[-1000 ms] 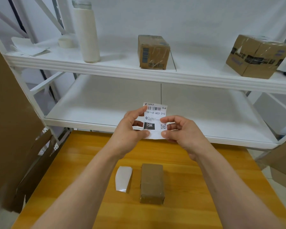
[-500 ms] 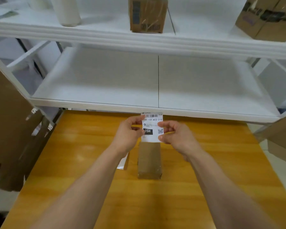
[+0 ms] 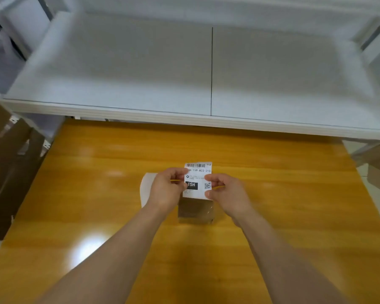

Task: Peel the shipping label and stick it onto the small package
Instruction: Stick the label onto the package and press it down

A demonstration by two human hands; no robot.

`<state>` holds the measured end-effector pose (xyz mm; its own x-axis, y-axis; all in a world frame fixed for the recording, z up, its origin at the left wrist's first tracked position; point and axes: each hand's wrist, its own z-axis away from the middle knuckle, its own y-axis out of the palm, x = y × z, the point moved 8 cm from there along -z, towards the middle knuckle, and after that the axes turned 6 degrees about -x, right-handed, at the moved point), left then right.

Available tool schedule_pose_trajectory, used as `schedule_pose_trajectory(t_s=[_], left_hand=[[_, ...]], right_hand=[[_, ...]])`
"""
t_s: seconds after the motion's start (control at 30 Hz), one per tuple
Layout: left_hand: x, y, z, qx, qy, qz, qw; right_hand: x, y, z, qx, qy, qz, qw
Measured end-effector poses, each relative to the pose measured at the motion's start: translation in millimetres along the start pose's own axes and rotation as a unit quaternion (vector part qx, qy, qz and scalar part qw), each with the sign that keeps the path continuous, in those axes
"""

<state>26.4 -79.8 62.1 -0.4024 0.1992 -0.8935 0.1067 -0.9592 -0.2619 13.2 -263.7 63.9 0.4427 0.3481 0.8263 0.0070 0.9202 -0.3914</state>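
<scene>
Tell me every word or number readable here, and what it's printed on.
"15H": white on a black box, on the shipping label.
"H-159-A03-210": same label, below the barcode; its start is hidden by the left hand.
Small print above the QR code: too blurred to read.
The small package: no text visible.

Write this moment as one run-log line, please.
shipping label: over small package, contact unclear | left hand: pinches its left edge | right hand: pinches its right edge | backing paper: on table

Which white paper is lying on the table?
The blank backing sheet, left of the package; the printed label is pinched between left hand and right hand.
</scene>
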Motion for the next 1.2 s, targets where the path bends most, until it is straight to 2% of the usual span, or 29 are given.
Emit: schedule_pose_trajectory(t_s=[0.47,0.9,1.2], left_hand=[[45,16,-4,-0.026,-0.031,0.012,0.999],[61,18,-4,-0.051,-0.059,0.046,0.996],[61,19,-7,-0.053,-0.049,0.042,0.996]], right_hand=[[-52,20,-10,-0.006,-0.006,0.053,0.999],[-58,22,-15,-0.019,-0.044,0.079,0.996],[-58,22,-15,-0.025,-0.050,0.099,0.994]])
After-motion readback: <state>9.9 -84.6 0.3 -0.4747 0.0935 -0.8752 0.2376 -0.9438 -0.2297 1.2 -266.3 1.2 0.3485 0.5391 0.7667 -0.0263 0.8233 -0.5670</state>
